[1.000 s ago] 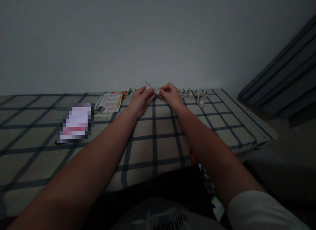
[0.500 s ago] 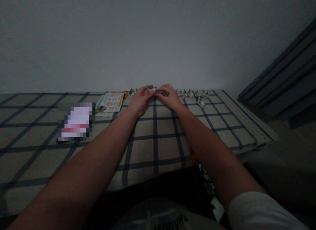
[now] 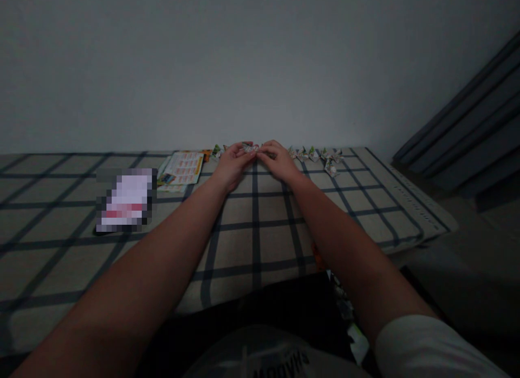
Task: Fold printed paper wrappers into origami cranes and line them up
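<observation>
A small folded piece of printed paper (image 3: 250, 148) is held between the two hands, just above the far side of the checked cloth (image 3: 255, 234), close to the wall (image 3: 260, 69). It is small and dimly lit, so its exact folds are hard to make out. The left hand (image 3: 233, 164) is clamped on it from the left, fingers above and thumb below, palm turned inward. The right hand (image 3: 280, 160) meets it from the other side, thumb and curled fingers pinched together at its right end, knuckles raised. The fingertips of both hands nearly touch. Both arms stretch forward, elbows wide, converging at the wrists.

Just right of the right hand, a row of folded paper pieces (image 3: 312, 154) lies along the wall, with one more piece (image 3: 331, 168) nearer the person. Another folded piece (image 3: 216, 152) sits beside the left hand, partly covered by it. Further left lie overlapping printed sheets (image 3: 186, 169), then a blurred-out flat object (image 3: 127, 200). A dark curtain (image 3: 467, 126) hangs at the far right.
</observation>
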Motion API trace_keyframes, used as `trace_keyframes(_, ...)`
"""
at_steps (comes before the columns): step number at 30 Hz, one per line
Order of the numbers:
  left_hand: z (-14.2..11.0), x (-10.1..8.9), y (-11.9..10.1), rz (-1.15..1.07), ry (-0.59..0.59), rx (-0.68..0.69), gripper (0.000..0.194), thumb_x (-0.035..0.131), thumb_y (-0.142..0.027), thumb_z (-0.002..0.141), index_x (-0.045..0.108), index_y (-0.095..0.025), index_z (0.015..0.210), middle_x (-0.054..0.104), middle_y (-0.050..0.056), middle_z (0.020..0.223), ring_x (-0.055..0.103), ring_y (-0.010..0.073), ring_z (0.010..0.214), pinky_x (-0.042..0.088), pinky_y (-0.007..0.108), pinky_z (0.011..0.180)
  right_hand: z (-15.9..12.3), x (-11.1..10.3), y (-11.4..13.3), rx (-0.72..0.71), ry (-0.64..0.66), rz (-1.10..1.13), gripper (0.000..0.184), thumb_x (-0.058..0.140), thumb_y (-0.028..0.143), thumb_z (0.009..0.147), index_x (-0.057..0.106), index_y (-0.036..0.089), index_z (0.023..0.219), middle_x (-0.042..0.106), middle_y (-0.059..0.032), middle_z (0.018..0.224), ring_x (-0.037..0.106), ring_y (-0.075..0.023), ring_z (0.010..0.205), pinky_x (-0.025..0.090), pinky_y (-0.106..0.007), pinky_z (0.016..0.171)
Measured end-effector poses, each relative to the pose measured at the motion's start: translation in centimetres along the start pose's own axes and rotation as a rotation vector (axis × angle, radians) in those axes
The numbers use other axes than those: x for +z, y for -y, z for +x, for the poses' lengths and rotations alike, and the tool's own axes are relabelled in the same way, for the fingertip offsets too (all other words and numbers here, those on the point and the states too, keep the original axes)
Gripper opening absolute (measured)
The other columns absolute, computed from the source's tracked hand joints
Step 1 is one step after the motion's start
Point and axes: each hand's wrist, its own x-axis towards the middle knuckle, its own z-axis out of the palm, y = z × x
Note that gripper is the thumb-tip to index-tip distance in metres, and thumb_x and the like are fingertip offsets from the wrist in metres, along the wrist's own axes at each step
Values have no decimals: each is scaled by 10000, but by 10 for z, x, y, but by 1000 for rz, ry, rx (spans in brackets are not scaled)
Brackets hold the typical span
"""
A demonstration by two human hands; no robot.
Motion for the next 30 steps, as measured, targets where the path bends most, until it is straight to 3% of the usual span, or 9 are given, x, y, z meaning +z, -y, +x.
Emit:
trace_keyframes(5, -2, 4, -1, 7, -67, 18, 344, 896, -242, 668, 686, -185, 936, 759, 33, 925, 715, 138, 902, 518, 314, 995, 0, 0, 7, 66, -63, 38, 129, 662, 323, 909, 681, 203, 952, 661, -67, 1000, 604, -197, 1011, 481, -353, 967)
trace_keyframes(8, -3, 6, -2, 16, -89, 1, 325, 878, -224, 696, 684, -175, 953, 743, 30, 879, 713, 136, 864, 524, 310, 969, -1, 2, 7, 158, -97, 120, 238, 706, 368, 870, 644, 217, 1043, 678, -52, 997, 618, -182, 956, 503, -327, 893)
trace_keyframes(12, -2, 4, -3, 7, -93, -28, 311, 862, -197, 714, 682, -182, 967, 730, 10, 839, 704, 121, 815, 536, 290, 928, -2, 2, 6, 211, -50, 199, 314, 706, 466, 856, 666, 189, 999, 695, -58, 955, 621, -161, 857, 506, -286, 784)
trace_keyframes(17, -1, 2, -3, -8, -111, -22, 311, 869, -199, 719, 682, -180, 966, 745, 28, 891, 708, 121, 836, 539, 279, 921, -3, -3, 14, 269, 69, 192, 430, 637, 590, 886, 648, 174, 778, 609, -8, 676, 530, -124, 630, 433, -248, 616)
trace_keyframes(23, 0, 3, -3, -38, -160, -58, 332, 870, -223, 719, 705, -191, 1006, 757, 26, 931, 709, 120, 831, 571, 253, 856, -1, -6, 28, 331, 74, 224, 434, 654, 573, 883, 593, 177, 717, 597, -1, 645, 514, -107, 589, 430, -230, 587)
trace_keyframes(30, 4, -3, -3, -17, -197, -34, 325, 897, -266, 681, 714, -182, 935, 726, 17, 855, 698, 130, 812, 568, 265, 839, -1, -3, 17, 330, 191, 394, 299, 705, 450, 856, 658, 159, 809, 628, 1, 706, 556, -104, 621, 467, -236, 638)
